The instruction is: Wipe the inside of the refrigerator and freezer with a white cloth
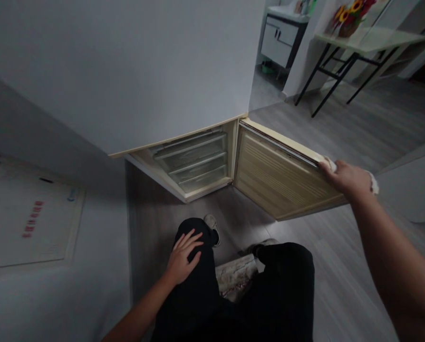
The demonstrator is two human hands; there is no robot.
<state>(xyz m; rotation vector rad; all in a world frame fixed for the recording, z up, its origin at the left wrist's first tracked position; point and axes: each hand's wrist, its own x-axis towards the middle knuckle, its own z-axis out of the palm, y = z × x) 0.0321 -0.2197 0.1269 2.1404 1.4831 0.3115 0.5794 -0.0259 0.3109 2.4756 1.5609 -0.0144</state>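
Observation:
A small freezer or fridge (194, 154) stands with its door (280, 178) swung wide to the right, showing several translucent drawers (198, 156) stacked inside. At the door's outer upper corner, my right hand (350, 178) is closed around a white cloth (374, 183), pressed to the edge. Parts of the cloth show on both sides of the fingers; the rest is hidden under the hand. My left hand (184, 256) lies on my left knee, fingers spread, holding nothing.
A white wall or panel (144, 71) rises above the freezer. A wall box cover (30, 213) with red characters is at left. Between my legs is a pale patterned object (236, 273), partly hidden. A table (372, 40) with flowers (350, 16) and a washbasin cabinet (280, 38) stand behind.

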